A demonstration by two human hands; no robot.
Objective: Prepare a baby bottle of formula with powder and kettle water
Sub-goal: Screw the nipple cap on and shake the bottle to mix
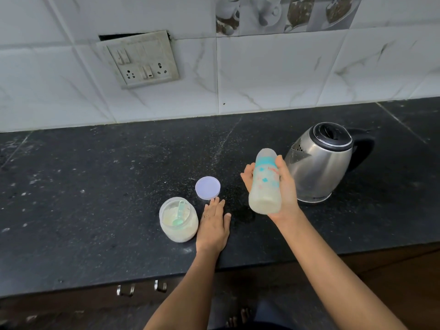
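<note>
Grasping the baby bottle (265,184), the right hand (287,190) wraps its fingers and thumb round the bottle's body and holds it tilted above the surface (95,186), capped end pointing away and base toward the viewer; the bottle carries a teal collar and printed markings and contains pale, milky liquid. The left hand (213,225) lies palm down on the surface with fingers straight and relaxed, gripping nothing; a ring shows on one finger. Just to the left of this hand stands an open powder jar (178,232), partly filled with cream-coloured powder, with a green scoop (179,214) resting inside. The jar's round lid (207,188) lies flat on the surface just beyond the left fingertips, apart from the jar. Behind and to the right of the bottle stands a steel kettle (319,163), upright, black lid closed, handle turned to the right. The dark speckled surface meets a white tiled wall (273,75) bearing a switch-and-socket panel (140,59). Cabinet handles (126,289) show below the near edge.
</note>
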